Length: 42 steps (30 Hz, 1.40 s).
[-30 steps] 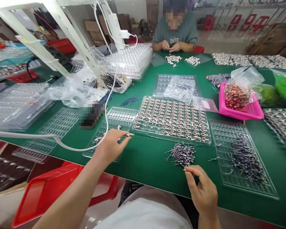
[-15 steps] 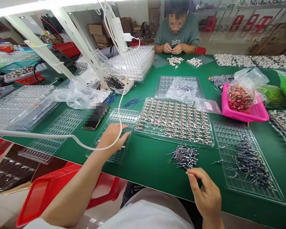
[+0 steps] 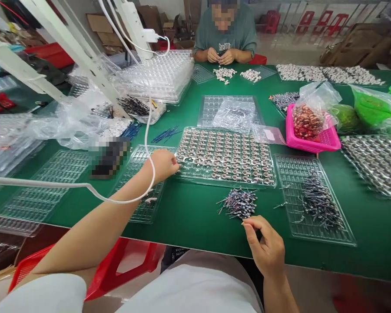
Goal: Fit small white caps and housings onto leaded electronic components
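Observation:
My left hand (image 3: 164, 165) is closed at the left edge of the clear tray of round parts (image 3: 228, 158); what its fingers pinch, if anything, is too small to make out. Under that forearm lies a smaller clear tray (image 3: 143, 213) with a few white pieces (image 3: 150, 200). My right hand (image 3: 266, 243) has thumb and forefinger nearly together at the lower edge of a pile of small wired parts (image 3: 239, 203); a tiny pale thing shows at the fingertip. Another clear tray (image 3: 288, 221) holding more wired parts (image 3: 322, 202) lies to its right.
A white cable (image 3: 94, 191) hangs across my left forearm. A phone (image 3: 109, 160) lies at left. Further back are a pink basket (image 3: 330, 141), stacked clear trays (image 3: 179, 82) and white pieces (image 3: 313, 73). A person (image 3: 224, 34) works across the green table (image 3: 189, 221).
My left hand has moved to the right, onto the edge of the tray of round parts, and its fingers have closed. The view has shifted. My right hand remains by the pile.

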Tool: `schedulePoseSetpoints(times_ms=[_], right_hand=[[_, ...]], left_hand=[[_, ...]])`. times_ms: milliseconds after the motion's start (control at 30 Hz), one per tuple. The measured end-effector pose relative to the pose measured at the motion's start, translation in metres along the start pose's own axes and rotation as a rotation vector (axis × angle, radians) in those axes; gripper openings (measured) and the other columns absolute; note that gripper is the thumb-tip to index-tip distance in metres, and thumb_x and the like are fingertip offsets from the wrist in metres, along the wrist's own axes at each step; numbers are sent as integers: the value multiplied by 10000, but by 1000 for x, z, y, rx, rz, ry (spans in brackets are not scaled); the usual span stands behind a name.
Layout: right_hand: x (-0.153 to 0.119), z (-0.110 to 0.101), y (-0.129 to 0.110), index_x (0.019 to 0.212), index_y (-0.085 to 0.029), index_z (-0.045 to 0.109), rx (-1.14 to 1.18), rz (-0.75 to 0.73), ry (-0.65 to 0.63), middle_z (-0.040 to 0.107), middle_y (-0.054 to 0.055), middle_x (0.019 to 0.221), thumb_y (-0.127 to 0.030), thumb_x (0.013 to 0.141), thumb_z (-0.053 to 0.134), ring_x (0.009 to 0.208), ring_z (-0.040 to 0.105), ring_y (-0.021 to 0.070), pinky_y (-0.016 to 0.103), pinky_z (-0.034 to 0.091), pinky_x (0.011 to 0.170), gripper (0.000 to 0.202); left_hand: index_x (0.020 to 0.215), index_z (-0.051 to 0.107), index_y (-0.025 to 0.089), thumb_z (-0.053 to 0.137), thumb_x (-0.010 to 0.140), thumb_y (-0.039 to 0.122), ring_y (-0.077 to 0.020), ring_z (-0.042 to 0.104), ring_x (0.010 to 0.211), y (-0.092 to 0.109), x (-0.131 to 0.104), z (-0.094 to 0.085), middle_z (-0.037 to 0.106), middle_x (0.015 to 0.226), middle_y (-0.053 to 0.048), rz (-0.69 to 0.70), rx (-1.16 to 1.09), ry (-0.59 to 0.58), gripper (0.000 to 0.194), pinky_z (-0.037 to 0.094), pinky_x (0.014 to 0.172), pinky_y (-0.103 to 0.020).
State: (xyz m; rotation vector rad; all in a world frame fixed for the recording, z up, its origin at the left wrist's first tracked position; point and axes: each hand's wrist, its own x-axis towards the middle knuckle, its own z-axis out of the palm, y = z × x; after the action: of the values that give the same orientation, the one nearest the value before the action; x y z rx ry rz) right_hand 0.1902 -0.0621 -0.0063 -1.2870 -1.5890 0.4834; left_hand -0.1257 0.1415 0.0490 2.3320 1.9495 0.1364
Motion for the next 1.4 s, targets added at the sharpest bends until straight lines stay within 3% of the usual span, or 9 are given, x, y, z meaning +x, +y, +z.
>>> schedulePoseSetpoints(times_ms=[133, 267, 367, 433, 533, 633, 767, 1033, 1400], right_hand=[[-2, 2, 0, 959, -209, 656, 37, 60, 90, 692, 29, 864, -119, 922, 572, 780, 658, 158, 285, 528, 680, 129], [-2, 1, 0, 953, -214, 648, -34, 97, 154, 660, 18, 840, -135, 912, 602, 759, 623, 156, 291, 513, 675, 100], [3, 0, -3, 944, -215, 660, -190, 35, 70, 636, 30, 862, -145, 890, 643, 809, 601, 174, 319, 508, 726, 90], [7, 0, -5, 942, -212, 677, -306, -6, -24, 624, 50, 898, -142, 883, 650, 851, 580, 194, 341, 503, 750, 95], [13, 4, -4, 938, -202, 696, -455, -59, -120, 620, 73, 922, -127, 878, 642, 853, 540, 214, 354, 489, 735, 110], [18, 10, -1, 916, -194, 701, -549, -90, -160, 615, 79, 914, -128, 882, 633, 837, 512, 218, 357, 474, 723, 101], [21, 13, -1, 887, -196, 697, -594, -101, -182, 596, 72, 898, -129, 889, 616, 820, 482, 211, 350, 456, 717, 106], [23, 17, 0, 827, -200, 666, -564, -112, -149, 564, 70, 892, -86, 841, 615, 825, 471, 211, 353, 456, 713, 126], [24, 5, -8, 926, -235, 578, -268, -28, -28, 637, 39, 950, -84, 883, 565, 922, 597, 201, 387, 496, 817, 158]], left_hand=[[766, 683, 172, 551, 814, 346, -303, 649, 938, 25, -20, -10, 739, 944, -127, -24, -95, 77, 224, 491, 889, -420], [845, 689, 204, 545, 885, 371, -188, 651, 707, 77, -59, -12, 770, 923, -43, 43, -376, 21, 224, 494, 668, -307], [846, 662, 205, 579, 893, 354, -164, 644, 680, 119, -80, -5, 748, 835, -25, 206, -655, -156, 177, 481, 619, -277], [989, 636, 188, 598, 879, 308, -159, 648, 702, 140, -85, 2, 729, 844, -24, 246, -796, -197, 167, 506, 656, -280], [1195, 601, 165, 582, 868, 249, -169, 656, 795, 158, -82, 17, 711, 958, -53, 279, -974, -236, 339, 531, 757, -316], [1105, 671, 157, 594, 842, 252, -194, 654, 869, 161, -76, 33, 682, 1005, -80, 218, -1139, -291, 290, 531, 822, -351], [941, 684, 153, 600, 825, 280, -176, 660, 768, 155, -69, 45, 670, 928, -69, 129, -1249, -372, 192, 549, 736, -330], [931, 618, 161, 527, 827, 227, -128, 616, 672, 151, -68, 37, 644, 783, -6, 69, -1392, -467, 153, 527, 669, -267], [820, 643, 178, 418, 861, 186, -140, 495, 672, 149, -75, 26, 560, 725, 15, 161, -1338, -490, 229, 392, 618, -264]])
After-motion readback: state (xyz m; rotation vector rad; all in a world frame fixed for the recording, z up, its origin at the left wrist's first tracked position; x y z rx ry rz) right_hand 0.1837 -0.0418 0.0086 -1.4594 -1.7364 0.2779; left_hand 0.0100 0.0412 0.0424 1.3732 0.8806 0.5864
